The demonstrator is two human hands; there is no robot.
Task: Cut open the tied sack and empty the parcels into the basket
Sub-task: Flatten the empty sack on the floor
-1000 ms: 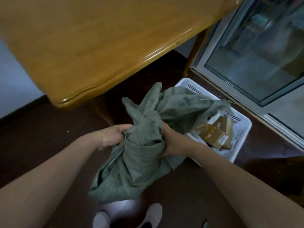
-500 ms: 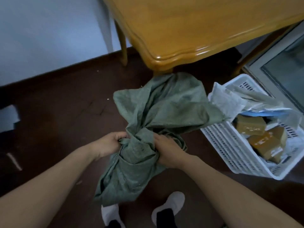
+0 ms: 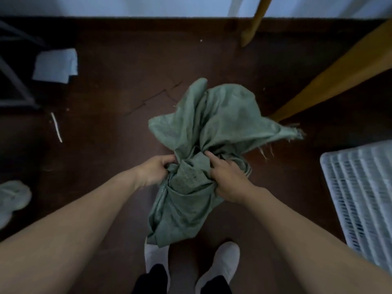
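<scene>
Fingers (image 3: 168, 161) of the left hand (image 3: 156, 170) and right hand (image 3: 229, 179) curl into the crumpled green sack (image 3: 212, 124), gripping its bunched middle above the dark floor (image 3: 118, 85), over white shoes (image 3: 222, 266). A white basket (image 3: 360, 187) stands apart on the right, with a wooden table leg (image 3: 252, 20) behind.

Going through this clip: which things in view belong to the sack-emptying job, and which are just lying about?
Part of the job:
green sack, gripped by the left hand and the right hand
white basket, at the right edge

Just lying about:
pale paper on the floor
thin white strip on the floor
wooden table
grey-green bundle, at the left edge
</scene>
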